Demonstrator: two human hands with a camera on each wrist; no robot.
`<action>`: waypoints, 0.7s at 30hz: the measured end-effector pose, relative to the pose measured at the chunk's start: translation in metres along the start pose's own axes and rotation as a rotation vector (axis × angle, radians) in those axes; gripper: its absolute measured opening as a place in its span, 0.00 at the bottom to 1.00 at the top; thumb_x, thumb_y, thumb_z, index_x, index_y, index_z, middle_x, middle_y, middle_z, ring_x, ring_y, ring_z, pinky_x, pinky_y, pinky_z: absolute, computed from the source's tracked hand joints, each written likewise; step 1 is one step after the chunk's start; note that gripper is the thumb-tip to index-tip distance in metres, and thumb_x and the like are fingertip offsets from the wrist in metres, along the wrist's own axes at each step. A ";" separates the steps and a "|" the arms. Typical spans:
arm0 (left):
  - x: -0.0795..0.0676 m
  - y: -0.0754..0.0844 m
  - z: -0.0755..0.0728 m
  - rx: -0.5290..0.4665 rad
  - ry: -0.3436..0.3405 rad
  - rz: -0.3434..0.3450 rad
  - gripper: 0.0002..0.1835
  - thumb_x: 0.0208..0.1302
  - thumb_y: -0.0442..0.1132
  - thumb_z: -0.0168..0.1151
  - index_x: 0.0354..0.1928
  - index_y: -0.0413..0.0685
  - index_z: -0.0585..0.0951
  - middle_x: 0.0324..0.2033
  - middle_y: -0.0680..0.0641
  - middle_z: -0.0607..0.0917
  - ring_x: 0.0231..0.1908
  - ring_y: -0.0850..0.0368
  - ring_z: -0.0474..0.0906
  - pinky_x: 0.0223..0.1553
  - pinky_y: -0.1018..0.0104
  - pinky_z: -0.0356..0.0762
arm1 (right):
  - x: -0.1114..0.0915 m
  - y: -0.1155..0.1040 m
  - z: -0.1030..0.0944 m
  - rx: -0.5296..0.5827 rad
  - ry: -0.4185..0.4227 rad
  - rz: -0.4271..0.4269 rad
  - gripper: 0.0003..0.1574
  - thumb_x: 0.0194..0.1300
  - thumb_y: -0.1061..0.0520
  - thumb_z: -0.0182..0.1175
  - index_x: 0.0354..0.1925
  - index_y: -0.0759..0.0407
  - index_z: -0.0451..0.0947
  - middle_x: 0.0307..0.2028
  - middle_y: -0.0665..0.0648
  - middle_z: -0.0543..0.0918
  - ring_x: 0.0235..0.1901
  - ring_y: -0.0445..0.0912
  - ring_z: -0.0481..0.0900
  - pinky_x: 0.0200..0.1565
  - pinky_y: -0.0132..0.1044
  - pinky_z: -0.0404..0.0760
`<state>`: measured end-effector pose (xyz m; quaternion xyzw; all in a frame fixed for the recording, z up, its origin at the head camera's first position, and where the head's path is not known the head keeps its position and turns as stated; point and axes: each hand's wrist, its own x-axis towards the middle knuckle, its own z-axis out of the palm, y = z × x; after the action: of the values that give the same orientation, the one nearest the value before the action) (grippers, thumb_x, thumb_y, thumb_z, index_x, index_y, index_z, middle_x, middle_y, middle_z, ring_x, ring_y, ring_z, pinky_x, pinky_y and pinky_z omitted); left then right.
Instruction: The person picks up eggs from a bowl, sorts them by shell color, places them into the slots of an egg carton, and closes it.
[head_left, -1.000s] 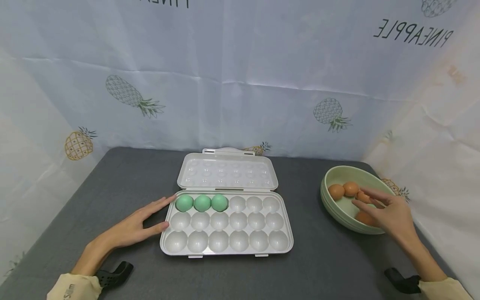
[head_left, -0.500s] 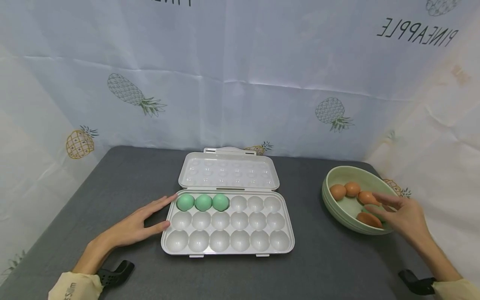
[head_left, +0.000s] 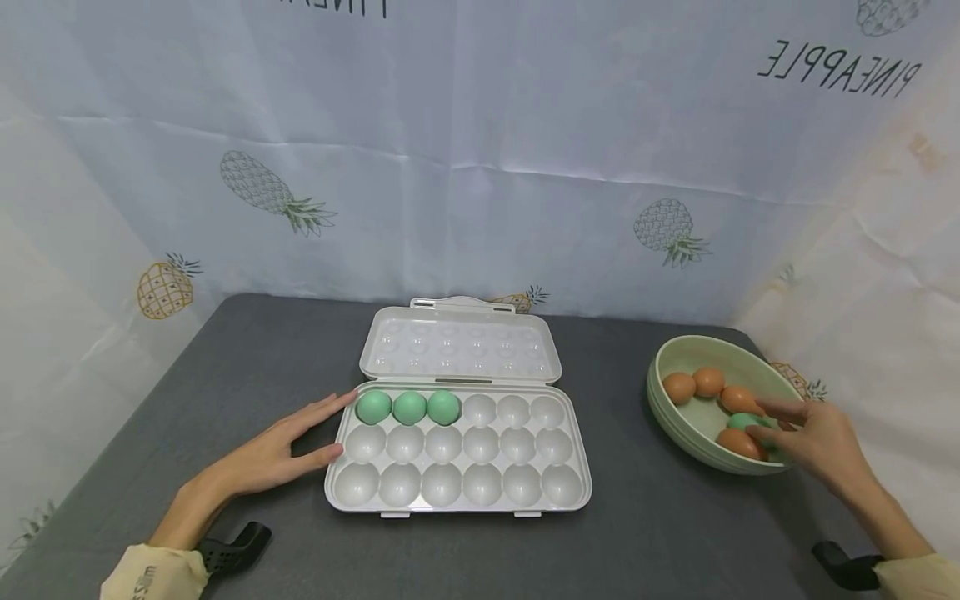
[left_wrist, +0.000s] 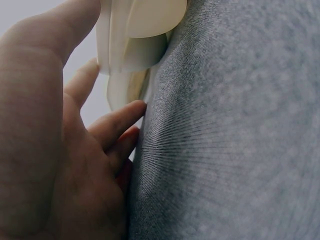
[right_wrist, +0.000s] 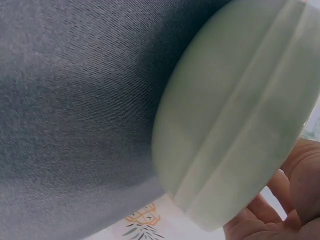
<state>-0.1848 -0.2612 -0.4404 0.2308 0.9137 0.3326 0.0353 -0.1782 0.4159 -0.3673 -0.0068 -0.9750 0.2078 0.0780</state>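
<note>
Head: green egg (head_left: 742, 420) at right hand (head_left: 817, 435)

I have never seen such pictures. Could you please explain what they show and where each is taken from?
There is no robot here, only a person's bare left hand and right hand. The wide picture comes from a camera on the head, the two close ones from cameras on the wrists. On the dark grey table stand an open white egg box, with three green eggs in its far row, and a pale green bowl with brown eggs and a green egg inside. The left hand touches the box; the right hand is at the bowl's green egg, but its grip is unclear.
</note>
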 end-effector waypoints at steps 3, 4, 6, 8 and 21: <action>0.000 0.000 0.000 0.001 -0.001 -0.004 0.38 0.71 0.53 0.63 0.79 0.72 0.60 0.76 0.32 0.65 0.74 0.23 0.58 0.65 0.22 0.61 | 0.004 0.002 -0.002 -0.032 -0.039 -0.003 0.33 0.61 0.52 0.74 0.56 0.75 0.81 0.49 0.80 0.84 0.30 0.25 0.74 0.24 0.31 0.69; 0.000 0.000 0.001 0.001 -0.002 -0.005 0.38 0.71 0.53 0.63 0.79 0.73 0.60 0.76 0.32 0.65 0.74 0.22 0.58 0.65 0.22 0.61 | 0.006 0.002 -0.002 -0.047 -0.052 -0.005 0.33 0.61 0.52 0.74 0.55 0.75 0.81 0.48 0.80 0.84 0.30 0.30 0.77 0.25 0.31 0.70; 0.001 0.000 0.001 0.003 -0.001 -0.005 0.38 0.71 0.53 0.63 0.79 0.72 0.60 0.76 0.32 0.65 0.74 0.22 0.58 0.65 0.22 0.61 | 0.009 0.003 -0.004 -0.071 -0.079 -0.009 0.32 0.62 0.53 0.74 0.55 0.76 0.81 0.47 0.79 0.85 0.31 0.42 0.84 0.25 0.30 0.74; 0.000 -0.001 0.001 0.004 0.003 -0.003 0.38 0.71 0.53 0.64 0.79 0.72 0.60 0.75 0.32 0.65 0.74 0.23 0.58 0.65 0.22 0.61 | 0.013 0.004 -0.005 -0.080 -0.103 -0.013 0.32 0.61 0.54 0.74 0.55 0.78 0.80 0.46 0.79 0.85 0.35 0.57 0.87 0.27 0.30 0.76; 0.000 -0.002 0.002 0.013 0.005 0.002 0.38 0.71 0.53 0.63 0.79 0.72 0.59 0.76 0.33 0.65 0.74 0.24 0.59 0.65 0.23 0.62 | 0.021 0.003 0.002 -0.147 -0.155 -0.033 0.31 0.53 0.58 0.74 0.51 0.78 0.82 0.42 0.78 0.86 0.40 0.71 0.83 0.30 0.40 0.79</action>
<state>-0.1855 -0.2611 -0.4425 0.2312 0.9156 0.3274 0.0314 -0.1998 0.4191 -0.3670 0.0198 -0.9907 0.1344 0.0053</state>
